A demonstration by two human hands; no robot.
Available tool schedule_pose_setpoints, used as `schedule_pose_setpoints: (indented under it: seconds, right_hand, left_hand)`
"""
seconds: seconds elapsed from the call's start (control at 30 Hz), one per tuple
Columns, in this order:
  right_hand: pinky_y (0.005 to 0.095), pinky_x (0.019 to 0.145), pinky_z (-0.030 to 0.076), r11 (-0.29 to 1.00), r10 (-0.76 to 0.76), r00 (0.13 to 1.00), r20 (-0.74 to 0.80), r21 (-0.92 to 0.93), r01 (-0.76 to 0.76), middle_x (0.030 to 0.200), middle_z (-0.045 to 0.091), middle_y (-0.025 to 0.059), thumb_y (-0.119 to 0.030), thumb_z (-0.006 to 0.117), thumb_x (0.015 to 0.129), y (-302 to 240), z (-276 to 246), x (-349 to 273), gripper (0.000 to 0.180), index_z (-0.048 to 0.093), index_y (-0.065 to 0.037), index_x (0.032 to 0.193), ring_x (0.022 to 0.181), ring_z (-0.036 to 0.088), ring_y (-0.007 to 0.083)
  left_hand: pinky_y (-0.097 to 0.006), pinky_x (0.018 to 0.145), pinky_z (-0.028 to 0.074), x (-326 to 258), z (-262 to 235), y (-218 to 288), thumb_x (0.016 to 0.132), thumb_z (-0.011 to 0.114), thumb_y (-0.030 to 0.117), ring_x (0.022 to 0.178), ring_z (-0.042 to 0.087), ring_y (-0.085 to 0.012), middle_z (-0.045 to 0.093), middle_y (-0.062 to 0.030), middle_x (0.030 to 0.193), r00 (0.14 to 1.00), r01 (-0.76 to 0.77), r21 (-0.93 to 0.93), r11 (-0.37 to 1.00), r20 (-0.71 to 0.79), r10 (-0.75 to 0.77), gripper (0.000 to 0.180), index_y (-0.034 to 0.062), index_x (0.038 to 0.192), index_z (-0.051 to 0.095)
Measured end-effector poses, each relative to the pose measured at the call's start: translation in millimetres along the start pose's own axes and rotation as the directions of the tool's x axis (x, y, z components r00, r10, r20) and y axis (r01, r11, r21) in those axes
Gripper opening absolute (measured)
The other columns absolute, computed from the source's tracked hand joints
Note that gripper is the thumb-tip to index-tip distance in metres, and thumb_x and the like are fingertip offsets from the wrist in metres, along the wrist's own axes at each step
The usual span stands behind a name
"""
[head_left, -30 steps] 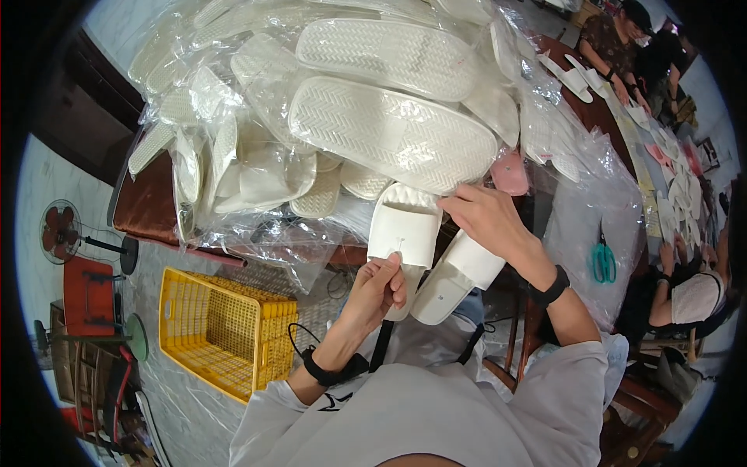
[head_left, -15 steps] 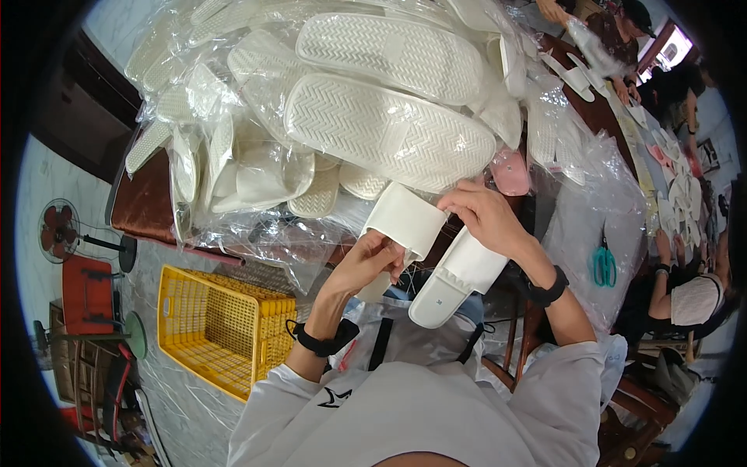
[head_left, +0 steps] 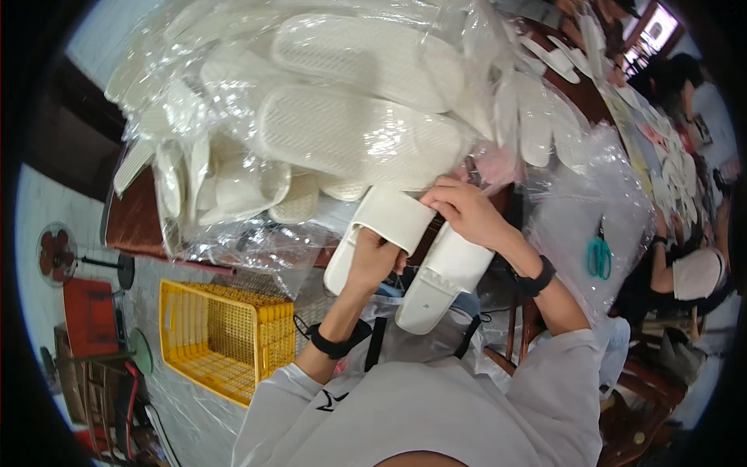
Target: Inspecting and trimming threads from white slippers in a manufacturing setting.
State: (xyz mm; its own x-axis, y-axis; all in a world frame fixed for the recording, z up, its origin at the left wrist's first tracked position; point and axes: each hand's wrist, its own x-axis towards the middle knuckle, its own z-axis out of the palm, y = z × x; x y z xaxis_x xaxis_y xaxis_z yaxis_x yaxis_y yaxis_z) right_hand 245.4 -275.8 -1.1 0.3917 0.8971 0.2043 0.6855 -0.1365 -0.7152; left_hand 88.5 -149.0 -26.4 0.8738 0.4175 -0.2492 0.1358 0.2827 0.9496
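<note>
A pair of white slide slippers hangs in front of me, below a pile on the table. My left hand [head_left: 376,261] reaches under the strap of the left slipper [head_left: 395,212], its fingers curled and partly hidden. At the upper right edge of that strap, my right hand [head_left: 467,214] pinches with thumb and fingers. The right slipper [head_left: 426,305] lies below my right hand, its insole facing up. Any thin thread between the fingers is too small to make out.
Many white slippers in clear plastic bags [head_left: 366,136] are heaped on a brown table [head_left: 138,214]. Teal scissors [head_left: 599,257] lie on plastic sheeting to the right. A yellow crate [head_left: 226,331] stands on the floor at left. Other people work along the right side.
My left hand has moved further under the left slipper's strap, and more of that slipper's sole shows at left. Both hands and the pair have shifted slightly left. Glossy plastic now veils the large soles.
</note>
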Motion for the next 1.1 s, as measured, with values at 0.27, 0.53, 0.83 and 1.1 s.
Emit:
schedule_pose_setpoints:
  seconds: [0.27,0.53,0.83,1.1]
  right_hand:
    - [0.0389,0.075,0.046,0.995,-0.104,0.995,-0.007,0.010,0.104,0.090,0.058,0.0120,-0.008,0.052,0.090,-2,1,4,0.013,0.061,0.000,0.096,0.086,0.059,0.0309]
    - [0.0403,0.076,0.046,0.994,-0.103,0.994,-0.022,0.029,0.104,0.091,0.059,0.0126,-0.007,0.051,0.089,0,1,-2,0.012,0.060,-0.001,0.095,0.087,0.059,0.0324]
    - [0.0423,0.076,0.046,0.988,-0.116,0.991,-0.064,-0.108,0.108,0.094,0.057,0.0120,-0.004,0.053,0.087,-1,9,-3,0.009,0.058,-0.002,0.095,0.094,0.057,0.0320]
    - [0.0408,0.072,0.047,0.990,-0.140,0.986,-0.090,-0.019,0.139,0.091,0.062,0.0140,-0.002,0.052,0.085,0,7,0,0.013,0.060,-0.001,0.096,0.087,0.061,0.0333]
  left_hand:
    - [-0.024,0.043,0.042,3,-14,5,0.089,0.051,-0.002,0.049,0.049,-0.0081,0.056,-0.0028,0.065,0.993,0.112,-0.149,0.983,0.047,-0.106,0.012,0.0009,0.095,0.061]
    - [-0.024,0.048,0.043,10,-30,11,0.088,0.060,0.003,0.055,0.053,-0.0102,0.059,-0.0047,0.072,0.956,0.205,-0.146,0.968,0.243,-0.166,0.015,0.0019,0.103,0.060]
    - [-0.024,0.048,0.045,15,-33,13,0.088,0.062,0.004,0.056,0.053,-0.0088,0.059,-0.0017,0.070,0.974,0.174,-0.121,0.977,0.170,-0.152,0.009,0.0031,0.098,0.061]
    - [-0.024,0.046,0.046,21,-39,17,0.087,0.063,0.005,0.054,0.055,-0.0091,0.060,-0.0032,0.069,0.964,0.169,0.009,0.986,0.208,-0.167,0.013,0.0012,0.099,0.061]
